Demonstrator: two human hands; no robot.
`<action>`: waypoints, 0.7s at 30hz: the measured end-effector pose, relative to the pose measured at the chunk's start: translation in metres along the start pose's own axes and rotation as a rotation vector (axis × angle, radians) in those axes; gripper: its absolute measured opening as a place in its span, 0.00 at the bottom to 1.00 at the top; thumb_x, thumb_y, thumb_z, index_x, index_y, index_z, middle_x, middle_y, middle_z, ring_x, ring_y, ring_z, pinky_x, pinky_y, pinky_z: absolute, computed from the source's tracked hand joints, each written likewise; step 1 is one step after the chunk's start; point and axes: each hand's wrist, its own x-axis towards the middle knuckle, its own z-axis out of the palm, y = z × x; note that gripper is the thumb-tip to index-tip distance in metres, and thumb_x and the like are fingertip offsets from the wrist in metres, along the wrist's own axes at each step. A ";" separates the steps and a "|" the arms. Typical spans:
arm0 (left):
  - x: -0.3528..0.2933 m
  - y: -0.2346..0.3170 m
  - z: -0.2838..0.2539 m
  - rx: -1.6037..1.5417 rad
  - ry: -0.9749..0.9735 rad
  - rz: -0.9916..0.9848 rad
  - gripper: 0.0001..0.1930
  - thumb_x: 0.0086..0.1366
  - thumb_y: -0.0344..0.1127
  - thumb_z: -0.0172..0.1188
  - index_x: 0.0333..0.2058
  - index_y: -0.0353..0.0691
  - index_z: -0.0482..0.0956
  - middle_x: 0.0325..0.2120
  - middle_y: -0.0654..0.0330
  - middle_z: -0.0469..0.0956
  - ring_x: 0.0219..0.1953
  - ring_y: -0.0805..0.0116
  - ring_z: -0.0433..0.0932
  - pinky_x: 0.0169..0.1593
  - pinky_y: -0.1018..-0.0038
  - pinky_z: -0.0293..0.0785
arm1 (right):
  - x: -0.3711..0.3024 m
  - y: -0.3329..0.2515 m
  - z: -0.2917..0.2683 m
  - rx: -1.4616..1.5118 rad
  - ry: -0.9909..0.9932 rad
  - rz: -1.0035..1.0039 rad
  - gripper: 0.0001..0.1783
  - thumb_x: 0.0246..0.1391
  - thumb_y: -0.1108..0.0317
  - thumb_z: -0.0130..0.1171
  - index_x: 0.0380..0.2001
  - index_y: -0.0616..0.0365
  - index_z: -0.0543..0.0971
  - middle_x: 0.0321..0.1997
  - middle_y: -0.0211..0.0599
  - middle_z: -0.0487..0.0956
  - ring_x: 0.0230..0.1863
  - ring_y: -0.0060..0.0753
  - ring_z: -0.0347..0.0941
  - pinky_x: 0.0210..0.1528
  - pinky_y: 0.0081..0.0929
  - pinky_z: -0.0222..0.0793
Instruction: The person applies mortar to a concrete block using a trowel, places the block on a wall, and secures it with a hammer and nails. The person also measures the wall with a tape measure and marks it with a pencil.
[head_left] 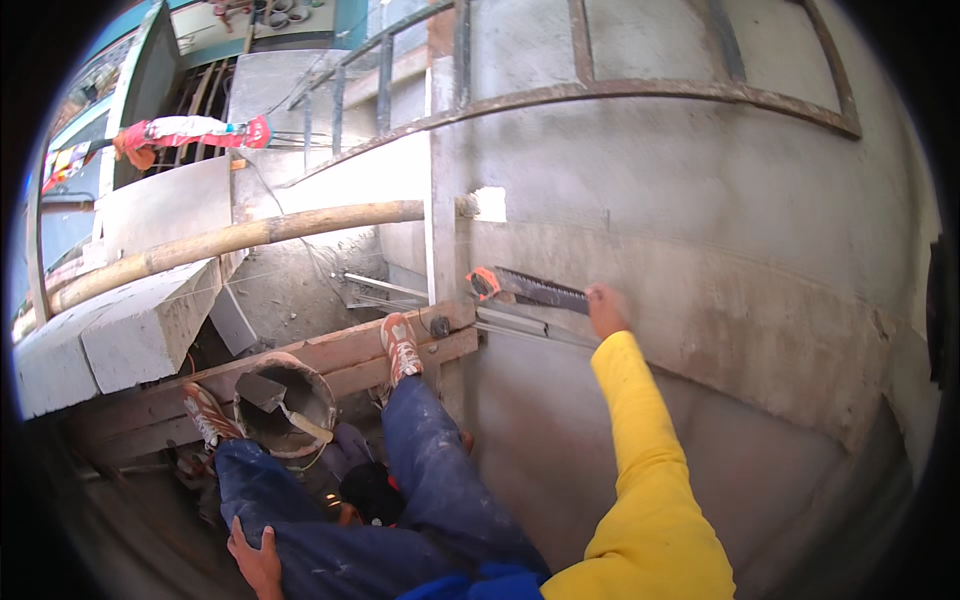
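Right hand (605, 308): clamped by the fingers on the toe end of a handsaw (542, 288), slightly blurred, arm extended in a yellow sleeve (645, 440). The saw is located in front of the rough grey wall (660, 200), its orange-and-black handle pointing left, toward the upright post (441, 210), and its dark blade sloping down to the right. I cannot tell whether the blade touches the wall. Any maker's mark on it is too small to read from where I stand.

Left hand (258, 562): resting on the left thigh of the dark blue trousers (440, 465), fingers apart. The trousers carry pale smears.

Footing: both shoes are orange-brown with light laces. The right shoe (401, 345) is at the timber beam (335, 350), near the post; the left shoe (208, 412) is at the same beam, farther left. Between them stands a round bucket (328, 393), with a trowel (263, 392) lying in its mouth, pale handle toward the right rim.

Surroundings: a bamboo pole (240, 234) runs left from the post, above pale blocks (150, 325). A weathered frame (600, 91) crosses the upper wall. At upper left hangs a red and white wrapping (195, 131) with coloured patches; whether these include lettering cannot be made out.
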 end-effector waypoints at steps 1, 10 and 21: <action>0.006 0.008 0.005 0.013 -0.024 0.017 0.41 0.62 0.47 0.73 0.71 0.45 0.68 0.67 0.38 0.66 0.67 0.36 0.69 0.68 0.53 0.69 | 0.034 0.056 0.005 -0.074 0.112 -0.012 0.23 0.73 0.49 0.51 0.57 0.53 0.80 0.61 0.52 0.81 0.62 0.57 0.76 0.66 0.48 0.70; -0.033 0.086 0.051 0.205 -0.042 -0.152 0.42 0.59 0.53 0.74 0.69 0.48 0.70 0.71 0.34 0.60 0.66 0.31 0.68 0.67 0.49 0.71 | 0.280 0.108 -0.014 -0.605 0.120 0.005 0.13 0.66 0.62 0.61 0.49 0.56 0.80 0.50 0.54 0.85 0.50 0.60 0.83 0.52 0.50 0.80; -0.042 0.108 0.072 0.284 -0.106 -0.194 0.41 0.60 0.58 0.72 0.69 0.51 0.71 0.72 0.34 0.58 0.67 0.29 0.67 0.66 0.48 0.72 | 0.300 0.084 0.005 -0.523 0.214 -0.130 0.05 0.63 0.72 0.61 0.38 0.60 0.84 0.44 0.54 0.86 0.48 0.58 0.84 0.50 0.49 0.80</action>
